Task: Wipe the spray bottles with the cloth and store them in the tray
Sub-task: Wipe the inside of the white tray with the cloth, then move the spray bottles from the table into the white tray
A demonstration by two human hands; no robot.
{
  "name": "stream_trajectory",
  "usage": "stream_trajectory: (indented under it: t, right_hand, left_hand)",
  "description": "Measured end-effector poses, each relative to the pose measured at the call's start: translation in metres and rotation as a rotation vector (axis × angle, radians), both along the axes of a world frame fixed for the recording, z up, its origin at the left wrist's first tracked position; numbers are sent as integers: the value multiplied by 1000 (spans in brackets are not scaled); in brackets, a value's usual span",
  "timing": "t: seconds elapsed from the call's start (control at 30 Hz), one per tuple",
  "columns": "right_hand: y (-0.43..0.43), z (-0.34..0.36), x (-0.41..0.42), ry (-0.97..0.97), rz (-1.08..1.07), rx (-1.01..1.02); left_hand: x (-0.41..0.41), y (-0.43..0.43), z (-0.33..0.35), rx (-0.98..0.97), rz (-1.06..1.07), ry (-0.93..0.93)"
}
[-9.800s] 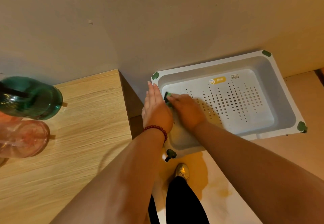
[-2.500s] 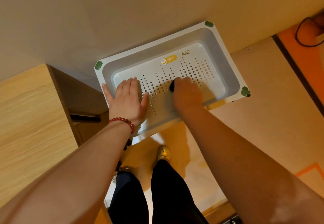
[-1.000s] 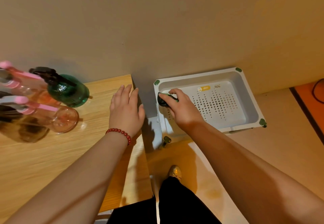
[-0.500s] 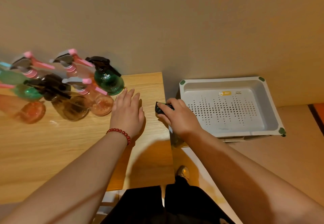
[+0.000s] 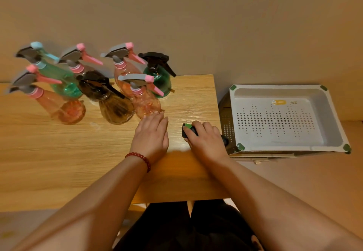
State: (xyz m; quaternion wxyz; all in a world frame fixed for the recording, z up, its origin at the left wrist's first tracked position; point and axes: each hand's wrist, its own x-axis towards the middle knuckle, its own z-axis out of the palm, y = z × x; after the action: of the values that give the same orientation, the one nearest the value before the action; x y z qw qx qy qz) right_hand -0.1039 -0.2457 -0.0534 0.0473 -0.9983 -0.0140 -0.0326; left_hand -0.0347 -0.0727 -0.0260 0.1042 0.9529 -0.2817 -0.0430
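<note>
Cloth (image 5: 189,129) mostly hidden under right grip (image 5: 206,140) curled round it | left grip (image 5: 152,135) spread flat

Concealed, cropped and unreadable items: table and tray area.
The right hand (image 5: 206,139) is covering most of the cloth (image 5: 188,127), leaving only a dark edge and a green patch showing. Fingertips of the left hand (image 5: 152,133) are lying at the base of the nearest pink bottle (image 5: 145,102); contact is not determinable. The leftmost pink bottle (image 5: 64,109) and the teal bottle (image 5: 62,80) are showing blurred. The front brown bottle (image 5: 115,108) is masking part of the rear brown bottle (image 5: 91,90). Two labels (image 5: 279,102) in the tray (image 5: 335,117) are appearing too small to read. The frame edges are cropping both forearms and the left end of the table (image 5: 59,162).
</note>
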Motion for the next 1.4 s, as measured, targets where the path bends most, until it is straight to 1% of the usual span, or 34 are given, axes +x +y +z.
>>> stream_trajectory:
  t: [0.2, 0.3, 0.37, 0.6, 0.8, 0.97, 1.13, 1.3, 1.4]
  right_hand:
    - [15, -2, -1, -40, -14, 29]
    - [24, -1, -3, -56, -35, 40]
    - [28, 2, -3, -32, -45, 44]
    - [43, 11, -10, 64, -1, 30]
    - [56, 21, -24, 231, -22, 51]
    - [58, 21, -25, 270, -38, 98]
    - [49, 21, -4, 289, -90, 144]
    - [45, 25, 36, 262, -164, 154]
    - [49, 25, 55, 234, -191, 151]
  left_hand:
    - [6, 12, -4, -57, -92, -61]
    - [4, 22, -6, -55, -123, -82]
    - [3, 30, -5, -42, -130, -83]
    - [-10, 56, 12, -15, -4, -98]
    - [-32, 64, 14, 2, 53, -86]
    - [-34, 72, 14, -23, 107, -56]
    - [-15, 87, 16, -39, 80, -27]
    - [13, 108, 13, -11, 11, -5]
    - [26, 116, 11, -18, -24, -22]
